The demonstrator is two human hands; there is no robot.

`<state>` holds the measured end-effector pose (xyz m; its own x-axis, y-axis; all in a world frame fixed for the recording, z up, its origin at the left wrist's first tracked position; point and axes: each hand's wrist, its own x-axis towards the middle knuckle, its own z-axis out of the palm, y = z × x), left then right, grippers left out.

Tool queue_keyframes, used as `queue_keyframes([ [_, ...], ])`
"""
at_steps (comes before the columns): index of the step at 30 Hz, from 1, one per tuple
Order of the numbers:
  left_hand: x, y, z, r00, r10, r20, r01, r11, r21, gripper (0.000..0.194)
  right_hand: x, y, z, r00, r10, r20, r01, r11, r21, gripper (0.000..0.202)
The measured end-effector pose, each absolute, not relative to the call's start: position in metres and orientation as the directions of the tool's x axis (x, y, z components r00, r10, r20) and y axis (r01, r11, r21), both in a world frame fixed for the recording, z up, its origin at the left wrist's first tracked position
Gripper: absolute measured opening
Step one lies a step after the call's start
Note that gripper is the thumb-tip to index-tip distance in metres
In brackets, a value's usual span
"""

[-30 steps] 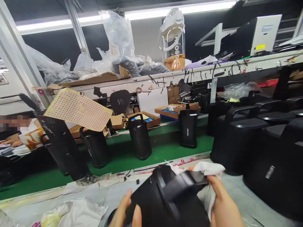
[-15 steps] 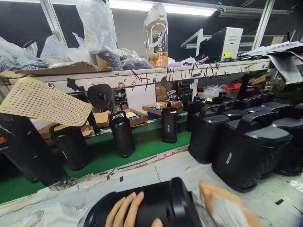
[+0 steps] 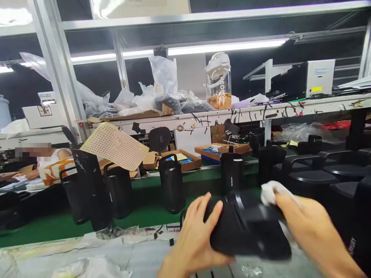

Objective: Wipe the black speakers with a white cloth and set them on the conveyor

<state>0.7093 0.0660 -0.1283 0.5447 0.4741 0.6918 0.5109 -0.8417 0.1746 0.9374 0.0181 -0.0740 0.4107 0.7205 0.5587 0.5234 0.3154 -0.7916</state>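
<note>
My left hand (image 3: 195, 233) grips a black portable speaker (image 3: 243, 231), thumb and fingers spread across its body. The speaker is tilted on its side above the white worktop and blurred by motion. My right hand (image 3: 307, 220) pinches a crumpled white cloth (image 3: 271, 192) near the handle end of the speaker. I cannot tell whether the cloth touches it. Behind the held speaker, another black speaker (image 3: 231, 172) with a top handle stands upright on the green conveyor belt (image 3: 145, 222).
Further upright speakers (image 3: 171, 185) line the belt. Many more black speakers (image 3: 314, 179) crowd the right side. A yellow dotted sheet (image 3: 114, 146) hangs at left. Above runs a shelf with plastic bags (image 3: 164, 79) and a bottle (image 3: 219, 83). Another person (image 3: 55, 156) sits far left.
The held speaker has been raised and turned, and has moved right. My right hand has come up with the cloth, now clearly seen. The camera view has shifted left and up.
</note>
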Motion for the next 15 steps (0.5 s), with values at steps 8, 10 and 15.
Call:
queue_keyframes([
  [8,0.636,0.079,-0.087,0.086,0.648,0.756,0.602,-0.639,0.479,0.038,0.897,0.177,-0.02,0.317,0.625,0.714,0.874,0.101,-0.476,0.038],
  [10,0.597,0.078,-0.075,-0.045,0.629,0.776,0.605,-0.601,0.522,0.031,0.885,0.203,-0.04,0.241,0.637,0.732,0.895,0.147,-0.422,0.035],
  [15,0.528,0.069,-0.06,-0.452,0.621,0.64,0.431,-0.476,0.767,0.041,0.85,0.233,-0.121,-0.038,0.759,0.65,0.873,0.342,-0.349,0.029],
])
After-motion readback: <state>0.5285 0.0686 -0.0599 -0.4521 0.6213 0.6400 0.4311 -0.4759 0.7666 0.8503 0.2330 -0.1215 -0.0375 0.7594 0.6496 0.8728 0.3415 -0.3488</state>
